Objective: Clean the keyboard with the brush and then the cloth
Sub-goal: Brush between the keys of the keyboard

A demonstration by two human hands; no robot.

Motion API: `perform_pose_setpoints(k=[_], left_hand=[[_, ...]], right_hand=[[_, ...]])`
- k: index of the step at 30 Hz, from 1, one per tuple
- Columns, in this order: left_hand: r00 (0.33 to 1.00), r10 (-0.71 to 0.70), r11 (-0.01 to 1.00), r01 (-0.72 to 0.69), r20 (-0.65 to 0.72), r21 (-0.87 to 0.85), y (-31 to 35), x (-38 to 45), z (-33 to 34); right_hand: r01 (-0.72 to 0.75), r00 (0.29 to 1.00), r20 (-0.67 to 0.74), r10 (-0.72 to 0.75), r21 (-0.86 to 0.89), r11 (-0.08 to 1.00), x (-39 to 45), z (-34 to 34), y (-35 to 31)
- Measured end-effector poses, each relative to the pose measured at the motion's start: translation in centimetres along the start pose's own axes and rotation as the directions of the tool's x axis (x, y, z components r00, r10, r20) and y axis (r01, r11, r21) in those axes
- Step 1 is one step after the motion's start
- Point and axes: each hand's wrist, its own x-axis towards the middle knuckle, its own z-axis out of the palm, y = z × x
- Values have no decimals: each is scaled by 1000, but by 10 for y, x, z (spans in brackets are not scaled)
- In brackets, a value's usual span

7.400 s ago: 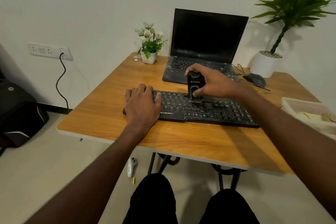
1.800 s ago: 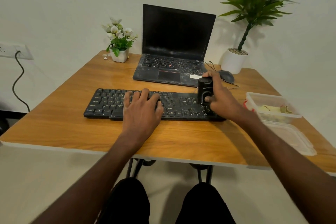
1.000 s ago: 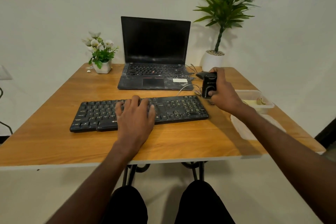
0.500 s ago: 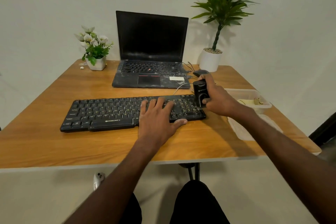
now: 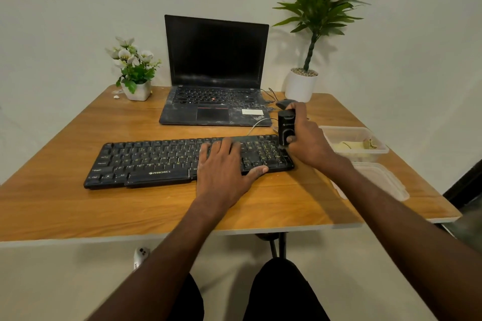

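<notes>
A black keyboard (image 5: 156, 159) lies across the middle of the wooden table (image 5: 78, 206). My left hand (image 5: 224, 164) rests flat on its right half, fingers straight, thumb at the front edge. My right hand (image 5: 309, 143) grips an upright black brush (image 5: 286, 128) at the keyboard's far right end; its lower tip is on the rightmost keys. A yellowish cloth (image 5: 349, 146) lies in a clear plastic box (image 5: 365, 133) to the right.
A dusty open laptop (image 5: 216, 101) stands behind the keyboard, with a mouse (image 5: 283, 104) and cables beside it. A small flower pot (image 5: 137, 90) and a tall potted plant (image 5: 301, 83) stand at the back. A clear lid (image 5: 383, 180) lies by the right edge.
Over seven seconds the brush travelled from the keyboard's middle to its right end. My left hand shifted right along the keys. In the last half second little moved.
</notes>
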Motion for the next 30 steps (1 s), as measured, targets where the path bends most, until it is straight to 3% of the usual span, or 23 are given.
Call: perform_pose_setpoints(k=[3,7,11,16,19,24,26,28,30], left_hand=[[1000,-6,1000,6,2,2,0,0,-1],[1000,-10,1000,10,2,10,1,0,0],[1000,0,1000,0,-7,11,0,1,2],[1000,3,1000,-3,-11,14,0,1,2],[1000,0,1000,0,-6,13,0,1,1],[1000,-5,1000,5,-6,11,0,0,1],[1000,-6,1000,6,-2,9,0,0,1],[1000,-5,1000,5,2,7,0,0,1],[1000,-4,1000,4,0,2,0,0,1]], right_hand=[[-100,991,-84,106,77,992,4,7,-6],[-199,978,-63,201,28,980,-12,8,1],[-156,987,29,155,30,987,-18,-7,7],[-123,986,-87,140,177,977,-3,0,-6],[-79,993,-70,98,241,967,5,8,-11],[27,989,149,-15,-83,996,-3,2,-12],[19,990,140,6,-177,984,-3,-2,-12],[0,997,75,13,-173,985,-1,-3,-13],[-10,1000,27,11,-31,999,0,1,-14]])
